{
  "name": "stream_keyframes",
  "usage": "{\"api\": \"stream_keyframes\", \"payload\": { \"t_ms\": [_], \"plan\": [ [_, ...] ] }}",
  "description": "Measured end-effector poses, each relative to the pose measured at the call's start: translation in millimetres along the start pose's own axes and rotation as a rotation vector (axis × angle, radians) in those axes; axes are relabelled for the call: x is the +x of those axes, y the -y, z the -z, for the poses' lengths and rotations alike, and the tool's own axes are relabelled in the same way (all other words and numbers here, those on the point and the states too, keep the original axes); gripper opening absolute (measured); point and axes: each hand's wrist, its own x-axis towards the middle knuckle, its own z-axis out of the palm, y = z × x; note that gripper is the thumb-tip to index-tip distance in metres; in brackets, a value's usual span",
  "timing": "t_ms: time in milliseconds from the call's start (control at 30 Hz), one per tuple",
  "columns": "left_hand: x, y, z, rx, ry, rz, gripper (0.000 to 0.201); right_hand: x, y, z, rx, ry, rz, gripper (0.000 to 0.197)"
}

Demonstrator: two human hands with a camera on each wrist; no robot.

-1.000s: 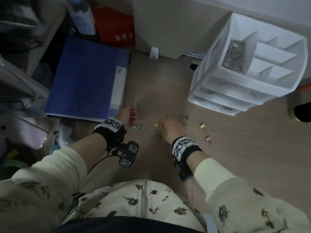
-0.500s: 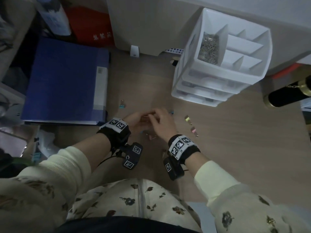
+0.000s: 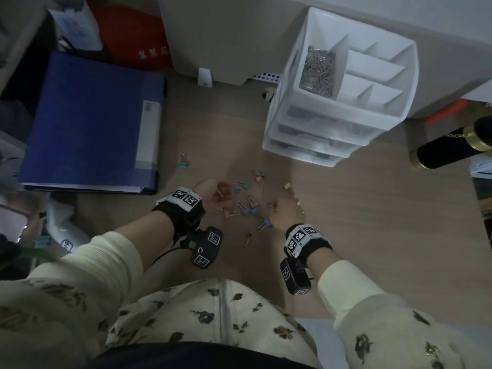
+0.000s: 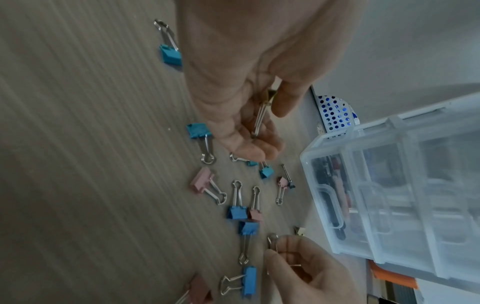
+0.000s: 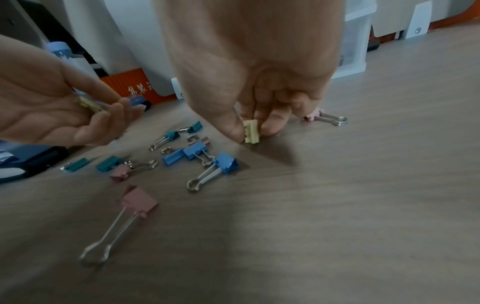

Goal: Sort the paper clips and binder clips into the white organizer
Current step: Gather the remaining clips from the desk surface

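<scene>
The white organizer (image 3: 346,113) stands on drawers at the upper right, with silver paper clips (image 3: 318,71) filling its left compartment. Blue, teal and pink binder clips (image 3: 247,206) lie scattered on the wooden floor between my hands. My left hand (image 3: 222,194) is cupped palm up, its thumb holding a yellow binder clip (image 4: 262,111) against the fingers. My right hand (image 3: 274,207) reaches down to the floor and pinches another yellow binder clip (image 5: 251,131) between thumb and fingertips. A pink clip (image 5: 324,118) lies just behind that hand.
A blue folder (image 3: 87,121) lies at the left, with one teal clip (image 3: 183,162) beside its edge. A beige cabinet (image 3: 226,35) and a red bag (image 3: 138,35) stand at the back. A black cylinder with gold bands (image 3: 450,147) lies at the right.
The hands met half a second ago and have drawn apart. The right hand moved right and down onto a yellow clip. The left hand now holds a yellow clip in its palm.
</scene>
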Motion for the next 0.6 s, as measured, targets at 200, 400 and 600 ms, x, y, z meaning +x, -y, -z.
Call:
{"api": "stream_keyframes", "payload": {
  "t_ms": [200, 400, 600],
  "plan": [
    [1, 4, -9, -0.005, 0.024, 0.003, 0.021, -7, 7, 21, 0.206, -0.092, 0.113, 0.022],
    [-4, 11, -28, -0.101, 0.11, 0.025, 0.023, -22, 44, 46, 0.602, -0.022, 0.386, 0.023],
    [-2, 11, -29, -0.056, 0.092, 0.075, 0.026, -3, 15, 48, 0.648, -0.217, 0.219, 0.019]
  ]
}}
